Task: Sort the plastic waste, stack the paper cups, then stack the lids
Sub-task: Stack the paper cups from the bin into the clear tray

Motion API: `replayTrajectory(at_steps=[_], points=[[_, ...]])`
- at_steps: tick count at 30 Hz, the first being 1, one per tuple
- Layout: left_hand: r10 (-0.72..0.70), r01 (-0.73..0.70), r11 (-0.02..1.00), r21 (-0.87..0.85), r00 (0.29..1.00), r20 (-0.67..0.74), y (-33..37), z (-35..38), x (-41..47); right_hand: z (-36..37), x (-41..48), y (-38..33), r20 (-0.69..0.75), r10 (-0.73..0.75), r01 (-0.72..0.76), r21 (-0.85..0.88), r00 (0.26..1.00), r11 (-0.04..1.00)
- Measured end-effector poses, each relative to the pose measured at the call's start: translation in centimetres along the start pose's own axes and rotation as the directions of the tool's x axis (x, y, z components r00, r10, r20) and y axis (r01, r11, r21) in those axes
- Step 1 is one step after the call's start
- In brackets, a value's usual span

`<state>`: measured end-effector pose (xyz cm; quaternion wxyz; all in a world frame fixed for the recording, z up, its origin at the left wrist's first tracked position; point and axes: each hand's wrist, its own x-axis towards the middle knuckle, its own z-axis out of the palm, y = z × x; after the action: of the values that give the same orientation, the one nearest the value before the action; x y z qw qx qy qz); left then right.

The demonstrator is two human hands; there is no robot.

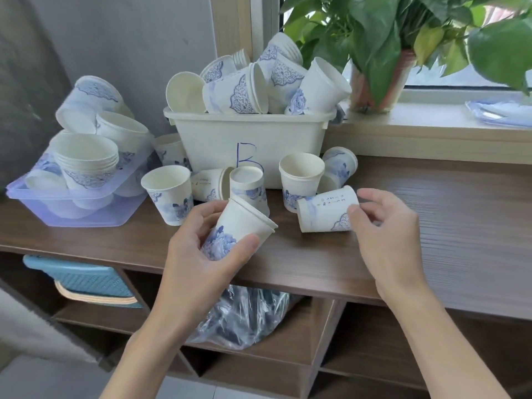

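**A:** Where do the paper cups stand right now?

**B:** All over. They are heaped in the cream bin (pixel 230 139) marked B, piled in the clear tub (pixel 86 214) to its left, and loose on the worktop (pixel 460 211) in front of the bin. The left grip (pixel 207 249) is curled round the nested cups (pixel 244 223), which look like two. They are tilted with the rims up and to the right, and the thumb lies across the blue flower print.

**A:** And the right grip (pixel 385 234)?

**B:** It pinches the base end of the lying cup (pixel 325 211), on its side just right of the nested cups. The thumb is on the wall and the fingers go over the top.

**A:** How will they handle?

**B:** Very light, I'd judge, and made of thin paper. The wall would dent under a hard squeeze, while the rolled rim is the stiff part. Dry paper isn't slippery, but a cup on its side can roll. Take it low on the wall near the base with gentle pressure, and keep the mouth free for nesting. Pushed in too far, the cups may wedge together.
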<state>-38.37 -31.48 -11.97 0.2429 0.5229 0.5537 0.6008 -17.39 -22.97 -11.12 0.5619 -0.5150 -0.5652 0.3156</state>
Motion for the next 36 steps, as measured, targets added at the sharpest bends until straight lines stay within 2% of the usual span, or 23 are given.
replayTrajectory(at_steps=[6, 15, 19, 24, 27, 29, 31, 33, 36], points=[[0.001, -0.003, 0.999, 0.047, 0.999, 0.048, 0.1, -1.2, -0.2, 0.2, -1.5, -3.0, 0.051, -0.182, 0.163, 0.266, 0.982, 0.95], [-0.002, -0.002, 1.0, 0.031, 0.994, 0.109, 0.0, -1.2, -0.4, 3.7, -3.4, -3.7, 0.368, -0.277, 0.161, 0.316, 0.888, 0.935], [0.014, -0.016, 0.999, 0.029, 0.996, 0.085, -0.3, -1.4, -0.4, 4.7, -3.4, -3.5, 0.413, -0.311, 0.198, 0.293, 0.856, 0.935], [0.059, -0.062, 0.997, 0.044, 0.996, 0.066, -0.2, -1.7, -0.2, 5.9, -3.7, -3.5, 0.531, -0.342, 0.214, 0.289, 0.775, 0.933], [0.068, -0.068, 0.996, 0.065, 0.998, 0.002, -0.3, -2.1, -0.1, 6.7, -3.3, -3.4, 0.446, -0.365, 0.282, 0.243, 0.817, 0.928], [0.087, -0.08, 0.993, 0.087, 0.993, -0.075, -0.4, -2.6, 0.1, 7.2, -2.7, -3.1, 0.372, -0.334, 0.275, 0.203, 0.866, 0.94], [0.1, -0.089, 0.992, 0.087, 0.986, -0.133, -0.4, -3.1, 0.3, 7.8, -2.0, -2.6, 0.354, -0.305, 0.281, 0.117, 0.884, 0.952], [0.1, -0.086, 0.992, 0.088, 0.982, -0.163, -0.4, -3.7, 0.3, 8.5, -1.5, -2.1, 0.361, -0.329, 0.355, -0.006, 0.872, 0.935], [0.112, -0.09, 0.987, 0.13, 0.979, -0.173, -0.6, -4.4, 0.4, 9.5, -1.3, -1.9, 0.417, -0.374, 0.446, -0.086, 0.828, 0.891]])
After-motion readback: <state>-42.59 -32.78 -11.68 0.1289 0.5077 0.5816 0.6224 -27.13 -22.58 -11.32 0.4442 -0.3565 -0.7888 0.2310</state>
